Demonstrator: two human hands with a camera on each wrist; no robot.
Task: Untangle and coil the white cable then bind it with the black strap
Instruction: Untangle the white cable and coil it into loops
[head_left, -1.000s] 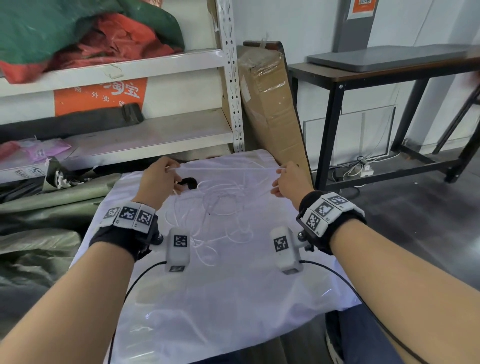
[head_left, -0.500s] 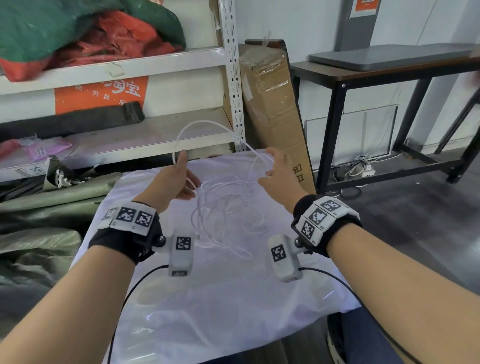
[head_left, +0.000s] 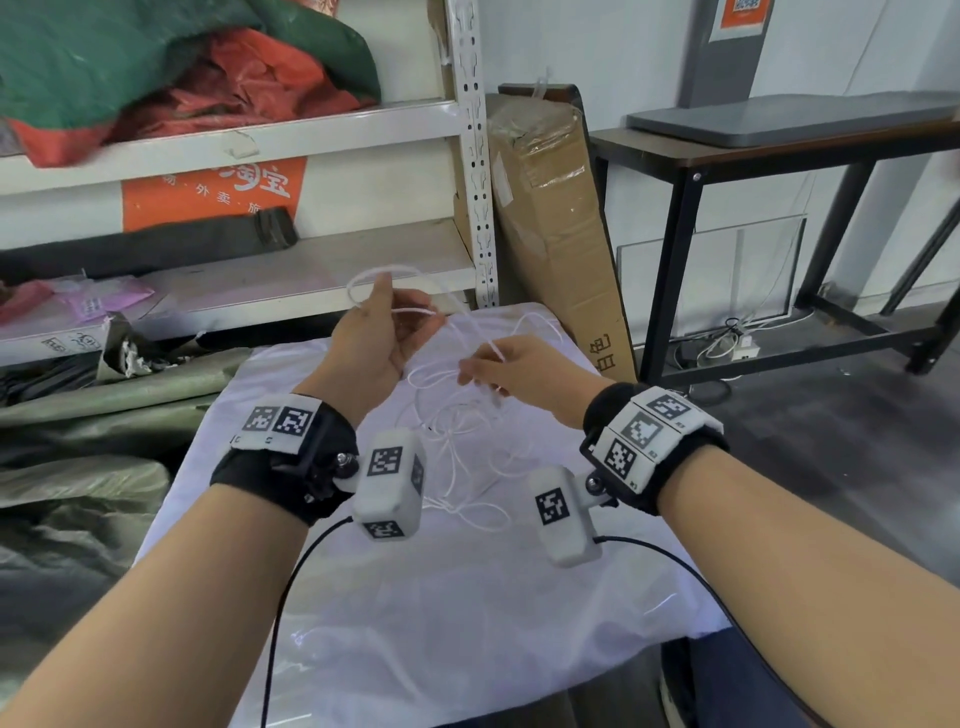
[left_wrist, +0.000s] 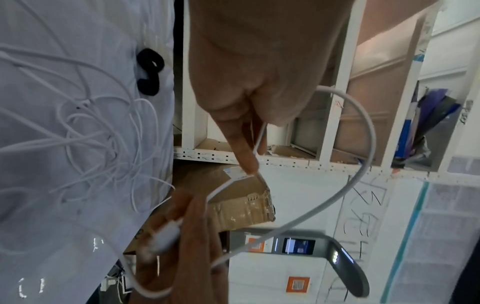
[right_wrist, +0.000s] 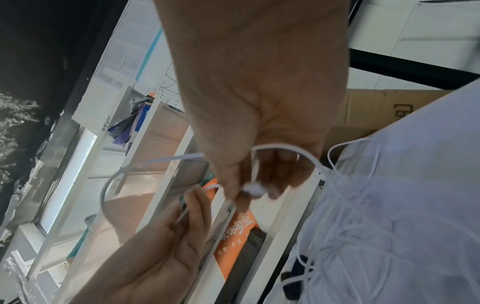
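White cable (head_left: 457, 415) lies mostly in a loose tangle on the white sheet (head_left: 467, 613) that covers the desk, with one end lifted between the two hands. The left hand (head_left: 374, 343) pinches a small loop between thumb and forefinger, and that loop arcs up above the fingers. The right hand (head_left: 524, 374), just beside it, has its fingers curled round the plug end (right_wrist: 253, 190). By the look of it the coiling has only started: one turn is formed and the rest is still knotted. The next move likely calls for drawing slack out of the heap turn by turn, easing crossings apart so that they do not pull tight. The black strap (left_wrist: 149, 72) lies untouched on the sheet near the far edge, apart from both hands. Beyond the desk, to the far left, a white metal shelf (head_left: 311, 270) holds green and red bundles. A tall cardboard box (head_left: 550, 223) leans beside it. A dark table (head_left: 779, 150) stands at the far right.
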